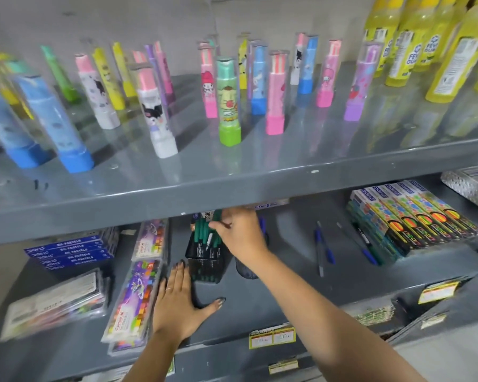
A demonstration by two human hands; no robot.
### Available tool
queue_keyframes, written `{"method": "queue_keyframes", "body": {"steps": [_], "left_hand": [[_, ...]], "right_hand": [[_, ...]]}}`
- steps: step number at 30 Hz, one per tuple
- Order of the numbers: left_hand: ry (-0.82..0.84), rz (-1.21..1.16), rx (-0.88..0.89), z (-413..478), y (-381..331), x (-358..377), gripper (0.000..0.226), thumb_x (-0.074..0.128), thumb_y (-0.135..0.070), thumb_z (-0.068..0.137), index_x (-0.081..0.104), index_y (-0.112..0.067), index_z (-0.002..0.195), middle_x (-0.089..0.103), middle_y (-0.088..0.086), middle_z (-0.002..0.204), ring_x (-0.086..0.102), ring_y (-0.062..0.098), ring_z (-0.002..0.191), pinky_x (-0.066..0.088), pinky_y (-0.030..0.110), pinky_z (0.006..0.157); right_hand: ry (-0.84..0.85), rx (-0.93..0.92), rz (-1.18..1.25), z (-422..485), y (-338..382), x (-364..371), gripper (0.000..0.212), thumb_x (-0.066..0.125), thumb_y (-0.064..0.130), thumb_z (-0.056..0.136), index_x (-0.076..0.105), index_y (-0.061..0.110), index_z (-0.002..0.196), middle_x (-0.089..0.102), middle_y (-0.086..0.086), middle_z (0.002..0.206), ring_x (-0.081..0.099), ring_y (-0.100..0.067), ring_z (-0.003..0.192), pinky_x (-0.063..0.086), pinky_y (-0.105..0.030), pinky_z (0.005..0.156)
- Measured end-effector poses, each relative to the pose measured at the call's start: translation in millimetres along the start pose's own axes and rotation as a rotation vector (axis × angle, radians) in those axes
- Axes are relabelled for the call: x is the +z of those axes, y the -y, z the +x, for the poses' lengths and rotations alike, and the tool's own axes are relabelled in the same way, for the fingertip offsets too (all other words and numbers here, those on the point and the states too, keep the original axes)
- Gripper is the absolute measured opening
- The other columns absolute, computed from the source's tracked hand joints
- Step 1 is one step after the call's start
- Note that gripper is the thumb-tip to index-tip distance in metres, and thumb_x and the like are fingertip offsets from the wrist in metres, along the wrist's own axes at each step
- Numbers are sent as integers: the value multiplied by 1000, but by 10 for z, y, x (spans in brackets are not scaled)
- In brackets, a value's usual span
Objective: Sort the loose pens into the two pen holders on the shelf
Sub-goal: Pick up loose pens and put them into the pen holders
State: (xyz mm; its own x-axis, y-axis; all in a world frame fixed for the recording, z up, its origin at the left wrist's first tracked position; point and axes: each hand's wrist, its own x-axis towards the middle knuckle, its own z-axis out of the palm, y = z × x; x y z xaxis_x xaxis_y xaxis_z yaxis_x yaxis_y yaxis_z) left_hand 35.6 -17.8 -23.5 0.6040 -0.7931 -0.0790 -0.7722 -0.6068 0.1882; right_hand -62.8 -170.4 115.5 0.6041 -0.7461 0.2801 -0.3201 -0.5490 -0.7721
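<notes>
On the lower grey shelf (260, 307) stands a black mesh pen holder (204, 267) packed with several green-capped pens (202, 230). My right hand (239, 232) reaches over it, fingers shut on a green pen (218, 216) at the top of that bunch. Behind my right wrist a second dark holder (246, 270) is mostly hidden, with a blue pen (262, 224) showing above it. Loose blue pens (324, 248) and a black-and-blue pen (366, 244) lie on the shelf to the right. My left hand (181, 301) rests flat, fingers spread, in front of the green-pen holder.
Crayon boxes (134, 297) and blue pastel boxes (69, 252) lie left of the holders. Neon-patterned boxes (414, 219) are stacked at the right. The upper shelf (232, 186) overhangs closely, carrying upright character erasers (228, 100) and yellow glue bottles (453, 48).
</notes>
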Motion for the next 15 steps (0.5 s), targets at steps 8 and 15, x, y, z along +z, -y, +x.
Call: {"method": "queue_keyframes", "body": {"steps": [8, 15], "left_hand": [[-18, -6, 13, 5, 9, 19, 132, 14, -102, 61, -2, -12, 156, -3, 3, 166, -5, 15, 152, -1, 37, 124], [-39, -4, 19, 26, 38, 41, 133, 10, -103, 59, 4, -13, 156, 2, 3, 166, 1, 16, 152, 3, 38, 124]], "right_hand": [[133, -141, -394, 7, -107, 236, 32, 69, 24, 86, 66, 14, 116, 57, -11, 123, 53, -32, 115, 55, -43, 85], [-65, -5, -312, 1, -609, -337, 28, 54, 24, 88, 63, 21, 115, 60, -13, 115, 57, -33, 108, 54, -40, 83]]}}
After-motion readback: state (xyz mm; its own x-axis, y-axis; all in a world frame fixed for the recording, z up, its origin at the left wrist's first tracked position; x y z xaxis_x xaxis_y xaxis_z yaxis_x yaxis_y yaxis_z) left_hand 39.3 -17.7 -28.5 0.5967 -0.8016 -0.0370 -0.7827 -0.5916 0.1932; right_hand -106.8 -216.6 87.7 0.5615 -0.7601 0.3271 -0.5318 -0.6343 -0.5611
